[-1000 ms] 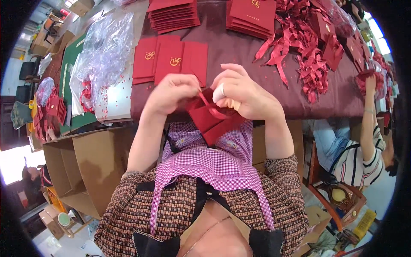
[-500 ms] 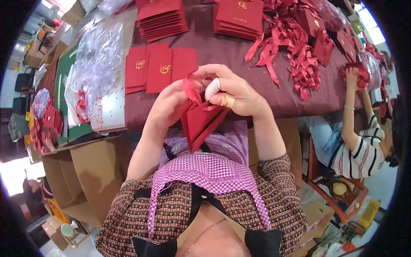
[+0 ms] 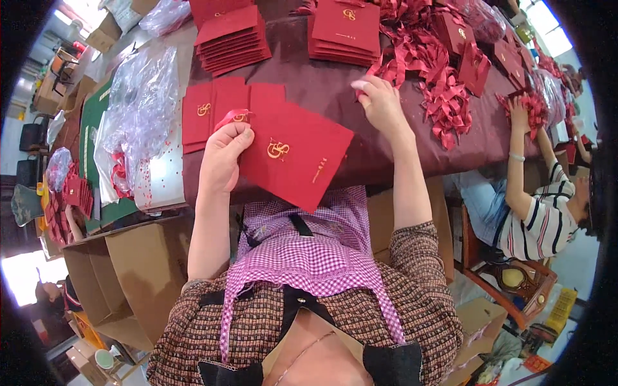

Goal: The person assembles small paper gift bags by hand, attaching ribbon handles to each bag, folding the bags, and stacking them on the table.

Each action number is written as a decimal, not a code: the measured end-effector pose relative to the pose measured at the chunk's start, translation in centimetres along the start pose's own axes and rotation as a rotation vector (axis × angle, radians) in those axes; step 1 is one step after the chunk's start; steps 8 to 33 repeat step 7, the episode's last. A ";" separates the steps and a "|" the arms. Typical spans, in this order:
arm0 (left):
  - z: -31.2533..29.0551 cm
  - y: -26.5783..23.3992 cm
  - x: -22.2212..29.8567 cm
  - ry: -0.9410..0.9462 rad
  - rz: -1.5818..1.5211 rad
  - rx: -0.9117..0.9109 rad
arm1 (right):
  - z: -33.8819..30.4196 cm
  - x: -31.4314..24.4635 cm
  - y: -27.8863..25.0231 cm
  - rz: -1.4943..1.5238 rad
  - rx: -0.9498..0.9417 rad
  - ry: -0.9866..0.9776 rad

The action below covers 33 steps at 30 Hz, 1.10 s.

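Observation:
My left hand point(image 3: 225, 149) pinches a flat red gift bag point(image 3: 297, 154) at its upper left corner. A gold emblem marks the bag's face, and a loop of red ribbon point(image 3: 230, 118) shows above my thumb. The bag hangs tilted over the table's near edge. Out to the right, my right hand point(image 3: 385, 106) is raised over the cloth with its fingers drawn together and a pale cover on one fingertip. A bit of red shows at those fingertips, too small to make out. Close beyond lies a heap of red ribbons point(image 3: 445, 106).
Several red bags point(image 3: 199, 117) lie overlapped at left on the dark red tablecloth point(image 3: 290, 58). Stacks of bags point(image 3: 232, 40) stand farther back. Clear plastic wrap point(image 3: 151, 90) covers the left side. A person in a striped shirt point(image 3: 541, 219) handles red ribbons at right. An open cardboard box point(image 3: 138, 270) stands below left.
Both hands were together at the bag's top, the bag folded toward me. Now my right hand has left it and moved right and away, while my left holds the bag spread flat.

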<state>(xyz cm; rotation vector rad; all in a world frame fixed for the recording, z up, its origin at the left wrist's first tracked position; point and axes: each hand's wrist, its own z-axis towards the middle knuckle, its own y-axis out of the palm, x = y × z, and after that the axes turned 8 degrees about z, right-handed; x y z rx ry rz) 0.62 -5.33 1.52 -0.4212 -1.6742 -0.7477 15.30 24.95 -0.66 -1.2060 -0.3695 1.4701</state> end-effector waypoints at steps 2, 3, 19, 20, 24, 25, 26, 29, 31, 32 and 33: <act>-0.1 0.3 0.3 -0.012 0.042 0.005 | -0.6 0.9 0.4 -0.090 -0.051 -0.011; -0.1 0.7 0.4 -0.031 0.084 -0.006 | -0.7 1.3 0.5 -0.053 -0.012 -0.020; 0.0 0.7 0.2 -0.013 0.141 0.003 | -0.4 0.9 0.9 -0.045 0.053 -0.069; 0.0 0.7 0.2 -0.013 0.141 0.003 | -0.4 0.9 0.9 -0.045 0.053 -0.069; 0.0 0.7 0.2 -0.013 0.141 0.003 | -0.4 0.9 0.9 -0.045 0.053 -0.069; 0.0 0.7 0.2 -0.013 0.141 0.003 | -0.4 0.9 0.9 -0.045 0.053 -0.069; 0.0 0.7 0.2 -0.013 0.141 0.003 | -0.4 0.9 0.9 -0.045 0.053 -0.069; 0.0 0.7 0.2 -0.013 0.141 0.003 | -0.4 0.9 0.9 -0.045 0.053 -0.069; 0.0 0.7 0.2 -0.013 0.141 0.003 | -0.4 0.9 0.9 -0.045 0.053 -0.069; 0.0 0.7 0.2 -0.013 0.141 0.003 | -0.4 0.9 0.9 -0.045 0.053 -0.069; 0.0 0.7 0.2 -0.013 0.141 0.003 | -0.4 0.9 0.9 -0.045 0.053 -0.069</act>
